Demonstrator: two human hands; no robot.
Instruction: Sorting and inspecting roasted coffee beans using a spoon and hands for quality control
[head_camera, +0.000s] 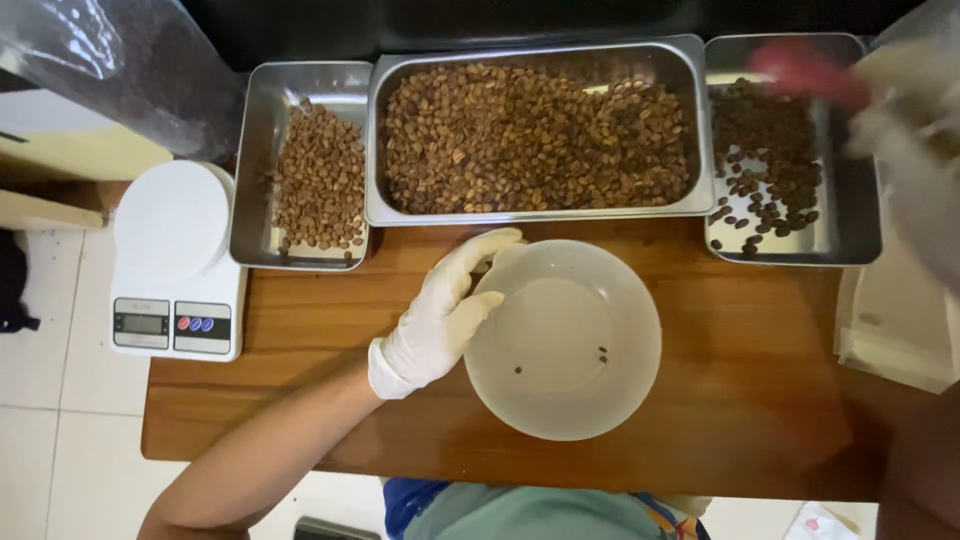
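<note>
Gripping the upper left rim of a white bowl (563, 340), the gloved left hand (443, 315) curls its fingers over the edge, with the thumb side toward the bowl's inside. The bowl sits on the wooden table (740, 400), near the middle and close to the person's body, and holds only a few dark beans on its bottom. The left forearm comes in bare from the lower left, crossing the table's near edge at a slant, wrist straight. The right hand (900, 130) is raised at the upper right above the right tray (850, 240); it is badly blurred, with something red (805, 70) near it, and I cannot tell whether it is wide, narrow or holding something. Bare wood lies on both sides of the bowl, more to the right, and a narrow strip lies between the bowl and the trays. Just behind the bowl stands the large middle tray (700, 120), full of light brown beans. The left tray (255, 150) holds a smaller heap of similar beans; the right one holds darker beans. A white kitchen scale (175, 260) sits at the table's left edge.
</note>
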